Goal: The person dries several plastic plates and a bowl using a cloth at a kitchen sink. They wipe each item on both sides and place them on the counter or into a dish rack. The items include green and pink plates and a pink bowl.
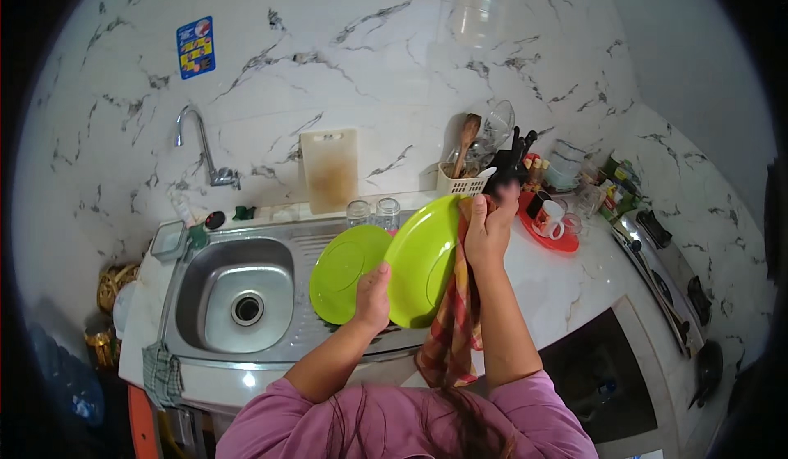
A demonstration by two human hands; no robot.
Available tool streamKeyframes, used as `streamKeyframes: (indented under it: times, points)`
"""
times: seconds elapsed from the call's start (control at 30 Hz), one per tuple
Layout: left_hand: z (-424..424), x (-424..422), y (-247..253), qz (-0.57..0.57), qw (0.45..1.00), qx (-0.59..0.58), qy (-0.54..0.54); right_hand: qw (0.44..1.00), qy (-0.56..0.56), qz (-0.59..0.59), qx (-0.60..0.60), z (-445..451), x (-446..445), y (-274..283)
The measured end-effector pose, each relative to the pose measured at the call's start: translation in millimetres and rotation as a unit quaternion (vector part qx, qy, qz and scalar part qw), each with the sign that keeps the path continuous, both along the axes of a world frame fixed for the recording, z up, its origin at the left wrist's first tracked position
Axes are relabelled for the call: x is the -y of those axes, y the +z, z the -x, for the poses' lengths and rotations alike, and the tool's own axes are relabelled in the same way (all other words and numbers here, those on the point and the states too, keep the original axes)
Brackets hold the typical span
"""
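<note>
A lime-green plate (422,268) is held up and tilted in front of me, over the drainboard. My left hand (373,298) grips its left rim, thumb upward. At the opposite rim, my right hand (488,228) has hold of a red-and-yellow checkered cloth (452,336), which lies along the plate's edge and hangs below it. The fingers of that hand are partly hidden and blurred. Behind my left hand, a second lime-green plate (341,268) rests on the ribbed steel drainboard (308,247). Two clear glasses (373,213) stand upside down behind the plates.
On the left is a steel sink (249,280) with a tap (206,145). A cutting board (330,170) leans on the wall. Farther right stand a utensil basket (462,182), a knife block (510,167), a red tray (569,242) with cups, and a gas stove (662,280).
</note>
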State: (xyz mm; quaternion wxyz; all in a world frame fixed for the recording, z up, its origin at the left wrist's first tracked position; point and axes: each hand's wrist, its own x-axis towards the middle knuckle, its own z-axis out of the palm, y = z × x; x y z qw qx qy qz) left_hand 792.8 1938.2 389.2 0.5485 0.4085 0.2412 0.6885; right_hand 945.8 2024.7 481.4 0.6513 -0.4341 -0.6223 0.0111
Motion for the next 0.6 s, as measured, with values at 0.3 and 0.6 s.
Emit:
streamKeyframes:
  times: [0.3, 0.6]
  points:
    - [19.9, -5.5, 18.1, -0.011, 0.993, 0.121, -0.010, 0.931, 0.018, -0.114, 0.347, 27.3, 62.9, -30.2]
    - [3.9, -28.5, 17.2, 0.011, 0.993, 0.110, -0.028, 0.921, -0.002, -0.068, 0.383, 57.5, 58.7, -0.5]
